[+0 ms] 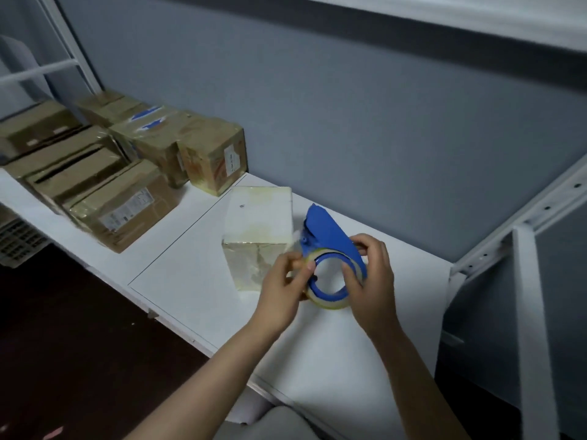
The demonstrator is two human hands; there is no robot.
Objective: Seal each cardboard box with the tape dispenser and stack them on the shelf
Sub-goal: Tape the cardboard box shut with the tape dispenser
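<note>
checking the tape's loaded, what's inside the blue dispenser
The blue dispenser holds a clear tape roll on its hub; white shelf shows through the hub. The left hand pinches the roll and the right hand grips the dispenser, covering the tape's free end.

Labels (127, 213) on the cardboard boxes (212, 144) are too blurred to read
</note>
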